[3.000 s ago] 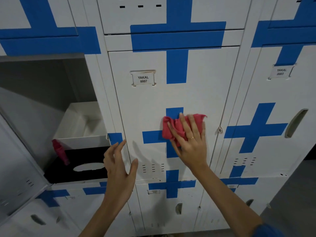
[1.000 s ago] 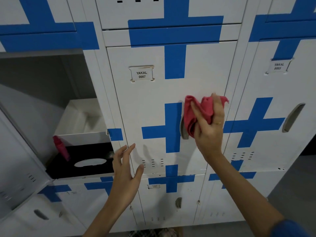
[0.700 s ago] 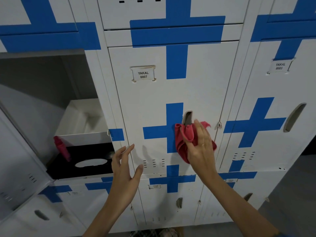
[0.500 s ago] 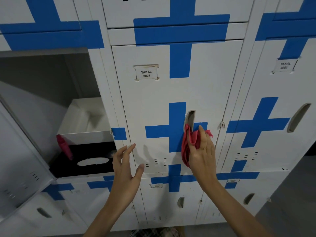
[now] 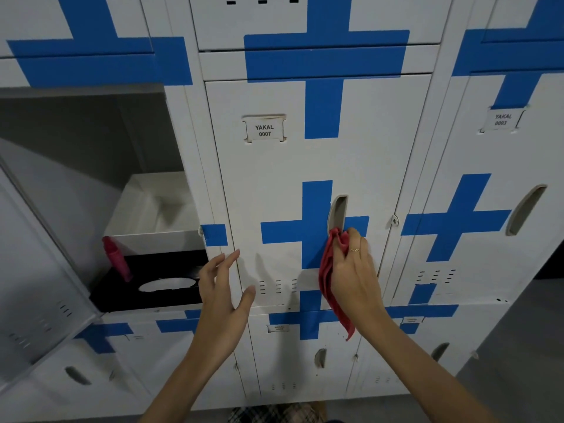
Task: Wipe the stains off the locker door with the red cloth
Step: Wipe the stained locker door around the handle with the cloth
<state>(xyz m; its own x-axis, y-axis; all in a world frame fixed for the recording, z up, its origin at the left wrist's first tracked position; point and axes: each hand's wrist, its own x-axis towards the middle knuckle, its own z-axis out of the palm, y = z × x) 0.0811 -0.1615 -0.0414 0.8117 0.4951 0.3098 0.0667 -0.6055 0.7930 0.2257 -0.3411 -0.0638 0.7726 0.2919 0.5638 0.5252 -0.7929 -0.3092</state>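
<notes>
My right hand (image 5: 355, 270) had its grip closed around the red cloth (image 5: 331, 279), bunching it in the fingers with a loose end hanging down below the wrist. The cloth was pressed against the locker door (image 5: 283, 184) just below the recessed handle (image 5: 337, 213), over the right arm of the blue cross (image 5: 316, 230) painted on the door. A ring showed on one finger of that hand.

My left hand (image 5: 224, 296) hovered open, fingers spread, holding nothing, near the left edge of the same door; I could not tell whether the fingertips touched the metal. Its shadow fell on the door beside the small vent slots (image 5: 277, 286).

The door carried a label (image 5: 264, 129) reading YAKAL 0007 near its top left. I could not make out any stains on the white paint from this view.

To the left, another locker stood open, its door (image 5: 36, 270) swung toward me. Inside lay a black box (image 5: 152, 282) with an oval opening on top, a white box (image 5: 152, 215) behind it, and a pink object (image 5: 116, 257) leaning at the black box's left end. More closed lockers sat to the right and below.
</notes>
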